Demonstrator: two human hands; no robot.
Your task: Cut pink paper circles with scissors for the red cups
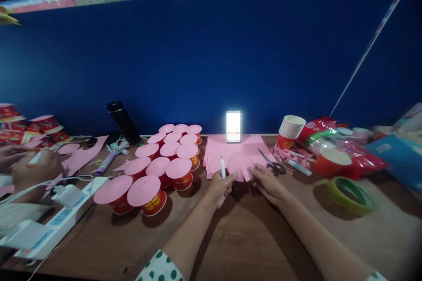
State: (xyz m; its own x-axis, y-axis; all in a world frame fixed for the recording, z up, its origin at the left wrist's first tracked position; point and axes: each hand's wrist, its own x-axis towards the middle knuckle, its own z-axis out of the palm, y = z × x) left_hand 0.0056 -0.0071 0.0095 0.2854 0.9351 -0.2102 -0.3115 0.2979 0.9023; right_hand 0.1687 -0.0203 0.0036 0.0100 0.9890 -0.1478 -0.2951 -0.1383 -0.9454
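My left hand (218,189) is closed around a white marker pen (223,169) that points upward, and its fingertips meet the lower left edge of a pink paper circle (240,164). Between finger and thumb, my right hand (267,183) pinches the same circle at its lower right edge. Slits show along the circle's near side. Pink paper sheets (259,144) lie flat just behind and under it. Close to my right hand are black-handled scissors (277,167) with the blades pointing away to the left.
Several red paper cups topped with pink discs (144,191) stand left. A power strip (64,224) and another person's hand (36,171) are farther left. A bright phone (234,126) stands behind the sheets. Stacked cups (290,129), a red cup (331,163) and green tape (351,196) sit right.
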